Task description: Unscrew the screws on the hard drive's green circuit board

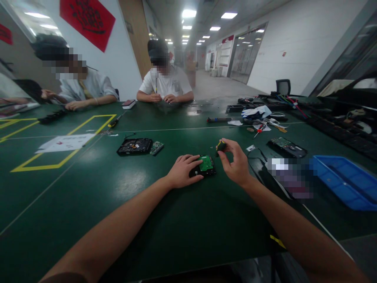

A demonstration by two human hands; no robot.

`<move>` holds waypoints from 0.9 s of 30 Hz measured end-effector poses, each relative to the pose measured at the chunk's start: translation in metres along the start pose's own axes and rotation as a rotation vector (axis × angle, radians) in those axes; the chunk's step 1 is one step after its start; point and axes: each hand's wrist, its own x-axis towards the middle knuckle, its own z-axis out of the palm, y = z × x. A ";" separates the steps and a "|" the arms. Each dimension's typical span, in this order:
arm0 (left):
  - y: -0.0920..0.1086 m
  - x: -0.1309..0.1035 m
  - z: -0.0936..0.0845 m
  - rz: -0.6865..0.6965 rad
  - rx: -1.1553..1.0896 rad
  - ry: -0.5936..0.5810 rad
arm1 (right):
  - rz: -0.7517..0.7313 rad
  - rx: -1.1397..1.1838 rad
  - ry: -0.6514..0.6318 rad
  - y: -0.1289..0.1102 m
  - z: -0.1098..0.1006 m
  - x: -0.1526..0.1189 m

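A hard drive (209, 171) with a green circuit board (206, 163) facing up lies flat on the green table in front of me. My left hand (184, 171) grips its left side, fingers across the top and thumb along the near edge. Just right of the drive, my right hand (235, 161) is closed around the black and yellow handle of a screwdriver (220, 146). The handle is raised above the table, and its shaft points down near the drive's right edge. Whether the tip touches the drive I cannot tell.
Left of my hands lie another hard drive (134, 146) and a loose circuit board (156, 147). To the right are a third drive (287, 147), a blue tray (347, 181) and cables. Another screwdriver (114, 121) lies farther back. Two people (166, 82) sit across the table.
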 end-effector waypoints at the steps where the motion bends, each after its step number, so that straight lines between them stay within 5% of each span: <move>1: 0.000 0.000 0.000 0.001 0.000 0.003 | 0.007 0.005 -0.013 0.000 0.000 -0.001; 27: 0.001 0.001 -0.001 0.013 -0.014 0.003 | 0.046 0.011 -0.037 0.002 0.005 -0.005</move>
